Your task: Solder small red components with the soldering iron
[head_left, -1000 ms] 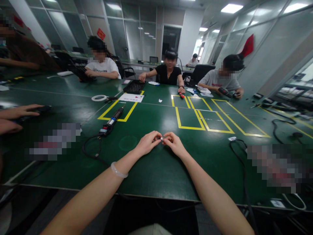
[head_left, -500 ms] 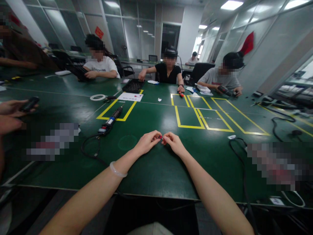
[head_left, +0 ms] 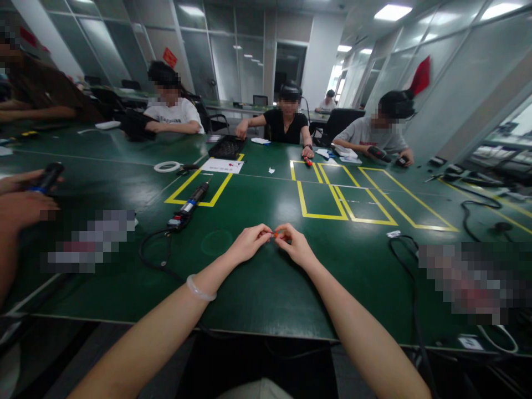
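Note:
Over the green table, my left hand (head_left: 251, 243) and my right hand (head_left: 294, 244) meet fingertip to fingertip. Between them is a small red-orange piece (head_left: 275, 235), pinched by the fingers of both; it is too small and too covered to name. A pale bracelet (head_left: 201, 288) circles my left wrist. To the left of my left hand lies an electric screwdriver (head_left: 189, 208), its black cable (head_left: 143, 255) curling down toward me.
Yellow tape outlines (head_left: 324, 215) mark the green table (head_left: 266, 299). Farther off are a printed sheet (head_left: 222, 165), a black tray (head_left: 226, 147) and a coiled white cable (head_left: 167, 166). Co-workers sit around the table; at left, one person's hands (head_left: 25, 205) hold a dark tool (head_left: 50, 176).
My fingers have shifted slightly around the small piece, and more of its orange part shows. The co-worker's hands at the left have moved around the dark tool.

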`<state>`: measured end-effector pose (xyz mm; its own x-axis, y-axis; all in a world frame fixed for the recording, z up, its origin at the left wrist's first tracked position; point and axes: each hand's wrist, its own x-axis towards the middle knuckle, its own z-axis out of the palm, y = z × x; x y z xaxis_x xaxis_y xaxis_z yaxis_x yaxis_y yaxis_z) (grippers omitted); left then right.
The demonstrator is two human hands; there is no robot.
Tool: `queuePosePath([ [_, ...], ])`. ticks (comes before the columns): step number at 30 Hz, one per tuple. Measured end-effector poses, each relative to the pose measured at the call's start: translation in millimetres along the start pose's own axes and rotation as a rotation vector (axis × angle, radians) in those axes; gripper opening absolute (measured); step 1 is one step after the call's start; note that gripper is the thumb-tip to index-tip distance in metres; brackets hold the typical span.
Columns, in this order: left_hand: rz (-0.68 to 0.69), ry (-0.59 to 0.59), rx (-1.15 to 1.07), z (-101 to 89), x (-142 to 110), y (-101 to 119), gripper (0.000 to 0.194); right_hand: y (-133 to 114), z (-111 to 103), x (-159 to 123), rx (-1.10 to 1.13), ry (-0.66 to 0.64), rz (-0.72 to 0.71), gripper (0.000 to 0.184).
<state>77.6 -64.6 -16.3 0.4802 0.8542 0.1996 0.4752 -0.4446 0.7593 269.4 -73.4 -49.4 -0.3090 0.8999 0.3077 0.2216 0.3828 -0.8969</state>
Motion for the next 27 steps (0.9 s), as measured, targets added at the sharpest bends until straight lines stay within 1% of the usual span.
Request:
queuePosePath([
  [5,0.013,-0.025,0.034,1.9,-0.3,-1.8,0.027,0.7,-1.0,-0.1,-0.039,-0.002,-0.007,0.019],
  [12,0.096,-0.063,0.052,5.4,2.3,-5.3,0.027,0.2,1.8,-0.5,-0.072,0.005,-0.043,0.018],
  [17,0.073,-0.088,-0.022,6.5,1.4,-3.0,0.030,-3.9,1.3,0.0,-0.091,0.019,-0.051,0.016],
  [20,0.048,-0.102,-0.088,7.5,-0.1,-2.5,0.041,-2.1,-0.4,0.7,-0.063,0.053,-0.022,0.018],
  [23,0.042,-0.100,-0.096,8.9,-0.8,-2.9,0.048,0.9,-1.8,1.3,-0.060,0.072,0.030,0.018],
  [25,0.044,-0.100,-0.081,9.0,-0.9,-2.3,0.048,1.7,-2.5,1.4,-0.079,0.073,0.066,0.019],
  [27,0.054,-0.103,-0.055,8.0,-1.0,-0.6,0.043,0.9,-3.2,1.4,-0.104,0.062,0.097,0.021],
])
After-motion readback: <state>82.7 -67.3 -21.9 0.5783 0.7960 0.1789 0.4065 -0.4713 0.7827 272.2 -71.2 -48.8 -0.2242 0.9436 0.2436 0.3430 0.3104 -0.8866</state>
